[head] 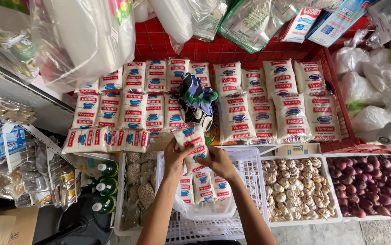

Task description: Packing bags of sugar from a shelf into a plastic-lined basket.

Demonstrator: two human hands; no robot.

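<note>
Both hands grip one small white sugar packet (194,147) with red and blue print, holding it upright above a white plastic basket (254,168). The left hand (173,158) closes on the packet's left edge, fingers curled round it; the right hand (217,161) closes on its lower right side. The packet sits between the two hands, its top end reaching up to the front edge of the red crate (336,90) ahead.

Just below the hands, inside the basket, a clear plastic bag (204,206) holds more packets of the same kind (203,187), standing side by side. In the red crate, rows of matching packets (259,97) lie flat, touching one another, and a bundle of dark patterned cloth (197,100) rests on top of them near the middle. One short row of packets (104,139) lies sideways at the crate's left front.

To the right of the basket stand a white tray of garlic (295,188) and, beside it, a tray of red onions (372,183). To the left are green bottles with white caps (106,186) and bags of dried beans (141,181).
</note>
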